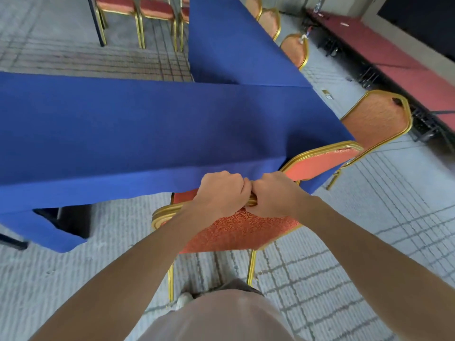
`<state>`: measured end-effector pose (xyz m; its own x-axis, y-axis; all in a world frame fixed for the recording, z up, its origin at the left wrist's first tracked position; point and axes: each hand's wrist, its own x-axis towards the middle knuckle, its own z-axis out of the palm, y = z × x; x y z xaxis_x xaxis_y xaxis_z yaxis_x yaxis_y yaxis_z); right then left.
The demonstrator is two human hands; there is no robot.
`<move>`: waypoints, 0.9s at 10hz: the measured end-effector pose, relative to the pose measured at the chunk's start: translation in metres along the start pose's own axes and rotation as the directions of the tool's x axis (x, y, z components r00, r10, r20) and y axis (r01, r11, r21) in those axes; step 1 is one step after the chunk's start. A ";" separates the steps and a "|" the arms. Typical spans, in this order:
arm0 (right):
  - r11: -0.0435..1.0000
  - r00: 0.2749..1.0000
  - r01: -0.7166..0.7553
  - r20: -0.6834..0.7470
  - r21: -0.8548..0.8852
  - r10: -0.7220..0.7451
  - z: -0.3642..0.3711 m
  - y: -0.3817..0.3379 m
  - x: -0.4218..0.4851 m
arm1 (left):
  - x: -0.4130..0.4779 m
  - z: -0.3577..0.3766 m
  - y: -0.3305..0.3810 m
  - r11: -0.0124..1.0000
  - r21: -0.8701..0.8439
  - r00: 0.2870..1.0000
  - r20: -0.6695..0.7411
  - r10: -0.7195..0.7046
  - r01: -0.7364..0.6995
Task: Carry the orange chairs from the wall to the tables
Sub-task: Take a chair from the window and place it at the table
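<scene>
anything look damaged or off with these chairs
Yes: the orange chair at the right end of the table has a dark patch, seemingly a tear, near the top of its backrest. The held chair, which the left hand and right hand grip by its top rail, looks sound.

Soft, even light. Dark shadow under the tablecloth (pixel 98 134), left of the left hand (pixel 221 193); frame edges bow and smear.

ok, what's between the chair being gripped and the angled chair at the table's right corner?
Another orange chair, pushed up to the blue tablecloth, sits between the gripped chair and the corner chair, per the head view.
</scene>
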<state>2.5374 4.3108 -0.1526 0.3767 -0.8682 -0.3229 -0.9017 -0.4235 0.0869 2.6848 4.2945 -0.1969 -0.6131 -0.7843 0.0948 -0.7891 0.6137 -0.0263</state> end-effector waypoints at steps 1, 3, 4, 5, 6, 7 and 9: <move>0.999 1.000 0.006 0.030 0.032 -0.007 0.016 0.008 0.008 | 0.006 0.024 0.005 0.998 -0.006 0.994 0.087 0.060 -0.059; 0.996 0.986 -0.023 0.168 0.089 0.008 0.045 0.035 0.029 | 0.031 0.065 0.013 0.989 -0.144 0.981 0.192 0.014 0.015; 0.992 0.980 -0.047 0.196 0.117 0.023 0.051 0.053 0.027 | 0.044 0.065 0.025 0.962 -0.260 0.975 0.222 -0.025 0.084; 0.979 0.985 -0.049 0.174 0.200 0.014 0.053 0.073 0.033 | 0.059 0.071 0.028 0.970 -0.225 0.983 0.176 -0.056 0.096; 0.963 0.997 -0.020 0.082 0.267 -0.002 0.055 0.087 0.042 | 0.067 0.074 0.028 0.989 -0.129 0.992 0.105 -0.065 0.078; 0.963 0.998 0.029 0.043 0.266 -0.042 0.060 0.098 0.051 | 0.074 0.079 0.035 0.937 -0.221 0.963 0.048 -0.266 0.270; 0.934 0.980 0.169 0.044 0.315 -0.192 0.078 0.105 0.056 | 0.071 0.080 0.054 0.672 -0.412 0.769 0.132 -0.625 0.616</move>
<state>2.4469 4.2377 -0.2348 0.5331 -0.7585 -0.3749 -0.8455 -0.4607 -0.2700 2.5955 4.2645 -0.2713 0.0165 -0.9990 -0.0418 -0.8921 -0.0336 0.4506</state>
